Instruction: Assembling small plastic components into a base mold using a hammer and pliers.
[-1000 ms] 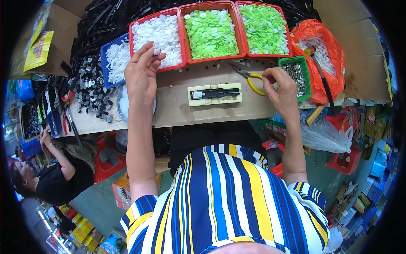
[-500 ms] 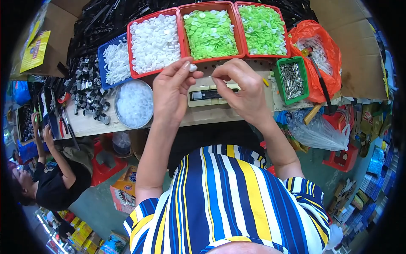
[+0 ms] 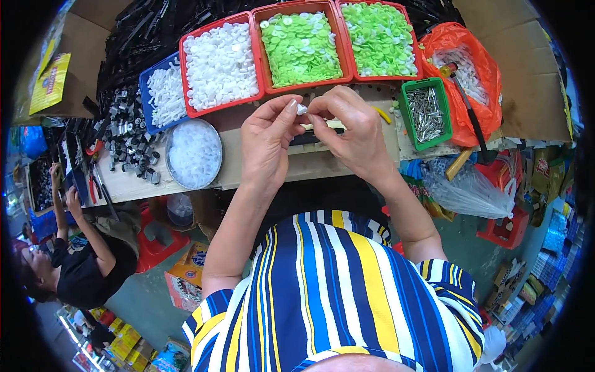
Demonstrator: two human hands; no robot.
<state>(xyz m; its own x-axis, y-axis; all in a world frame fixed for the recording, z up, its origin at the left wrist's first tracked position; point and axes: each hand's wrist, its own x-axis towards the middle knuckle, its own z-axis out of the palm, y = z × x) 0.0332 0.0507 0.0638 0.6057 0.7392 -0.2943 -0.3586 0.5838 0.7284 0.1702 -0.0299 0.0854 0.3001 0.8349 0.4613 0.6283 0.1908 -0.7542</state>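
Between thumb and forefinger, my left hand [image 3: 268, 139] pinches a small white plastic piece [image 3: 302, 110]. My right hand [image 3: 353, 127] has closed its fingertips against the piece's right side; what they hold is too small and hidden to make out. Both hands are raised over the near edge of the workbench [image 3: 248, 173]. Below them lies a long black part [image 3: 304, 139] in a pale holder, mostly covered by my hands. Just beyond are red trays, one of white plastic pieces [image 3: 221, 65] and two of green discs [image 3: 302, 46] [image 3: 379, 40].
To the left stand a blue tray [image 3: 144, 93] of white rods, a round dish [image 3: 194, 154] of translucent bits and loose black-and-silver parts [image 3: 133, 146]. A green box [image 3: 426, 115] of metal pins, an orange bag [image 3: 489, 74] and a hammer [image 3: 471, 118] lie right. A co-worker [image 3: 87, 260] sits left.
My hands have come together: the left moved right with the white piece, and the right fingertips now meet it. The black part below is more covered.
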